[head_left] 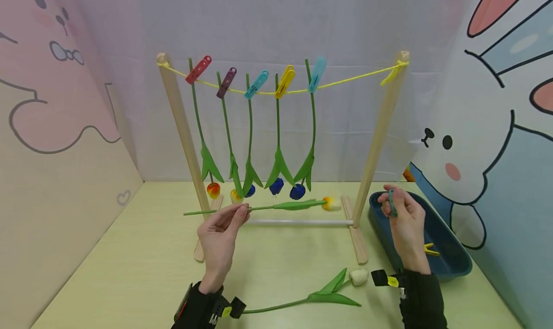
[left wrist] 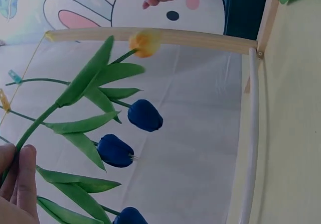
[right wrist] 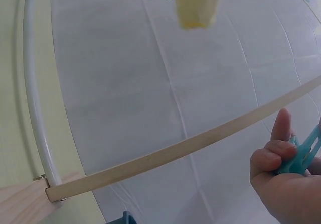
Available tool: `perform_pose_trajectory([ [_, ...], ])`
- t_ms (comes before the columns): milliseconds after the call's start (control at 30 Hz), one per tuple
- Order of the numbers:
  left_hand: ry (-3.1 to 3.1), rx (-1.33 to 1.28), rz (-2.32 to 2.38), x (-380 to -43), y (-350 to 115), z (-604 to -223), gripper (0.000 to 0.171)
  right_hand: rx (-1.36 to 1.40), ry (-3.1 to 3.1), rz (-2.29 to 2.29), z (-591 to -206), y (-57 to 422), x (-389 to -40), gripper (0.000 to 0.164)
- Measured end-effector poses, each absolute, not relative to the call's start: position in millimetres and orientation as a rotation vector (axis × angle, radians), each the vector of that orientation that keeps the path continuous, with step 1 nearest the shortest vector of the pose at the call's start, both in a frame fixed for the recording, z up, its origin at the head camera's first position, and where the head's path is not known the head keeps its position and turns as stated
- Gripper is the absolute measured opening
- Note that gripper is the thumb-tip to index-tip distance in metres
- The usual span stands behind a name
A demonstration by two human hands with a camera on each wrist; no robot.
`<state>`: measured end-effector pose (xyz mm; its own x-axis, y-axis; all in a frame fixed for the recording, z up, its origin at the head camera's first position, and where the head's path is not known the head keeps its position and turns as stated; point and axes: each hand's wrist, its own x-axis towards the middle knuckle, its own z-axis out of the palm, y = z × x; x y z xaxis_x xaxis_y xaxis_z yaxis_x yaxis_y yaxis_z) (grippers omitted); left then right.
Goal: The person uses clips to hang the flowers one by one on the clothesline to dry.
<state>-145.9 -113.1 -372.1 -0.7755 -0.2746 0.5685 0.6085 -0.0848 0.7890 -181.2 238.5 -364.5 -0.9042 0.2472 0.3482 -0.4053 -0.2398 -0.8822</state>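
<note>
My left hand (head_left: 219,235) pinches the green stem of a yellow-and-white artificial tulip (head_left: 300,205), held level with its flower pointing right. In the left wrist view the fingers (left wrist: 26,184) close on that stem. Over to the right, my right hand (head_left: 405,225) grips a teal clothespin (head_left: 392,202) above a dark blue bin. The clothespin (right wrist: 301,156) also shows in the right wrist view, partly covered by the fingers. Several tulips hang upside down from a yellow string (head_left: 345,80), each under a clothespin, such as the yellow one (head_left: 285,81).
A wooden frame (head_left: 380,127) with a white crossbar (head_left: 302,222) carries the string. The blue bin (head_left: 458,266) at right holds a yellow clothespin (head_left: 431,249). A white tulip (head_left: 358,277) lies on the table near the front. Cartoon-printed panels stand on both sides.
</note>
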Motion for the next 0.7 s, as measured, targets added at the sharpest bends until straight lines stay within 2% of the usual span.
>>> perform_pose_trajectory([
  [200, -1.485, -0.372, -2.006, -145.6, -114.2, -369.0, 0.01, 0.183, -1.623, 2.182, -364.1, 238.2, -181.0, 0.027],
  [333, -1.444, -0.349, -2.057, -144.8, -114.5, -368.2, 0.027, 0.189, -1.627, 2.196, -364.3, 238.2, -180.7, 0.028],
  [433, -1.438, -0.312, -2.081, -144.1, -116.2, -367.2, 0.032, 0.192, -1.628, 2.202, -365.0, 238.1, -180.6, 0.029],
  [700, -1.443, -0.214, -2.08, -144.1, -119.5, -365.8, 0.019, 0.219, -1.634, 2.208, -364.1, 237.9, -180.7, 0.027],
])
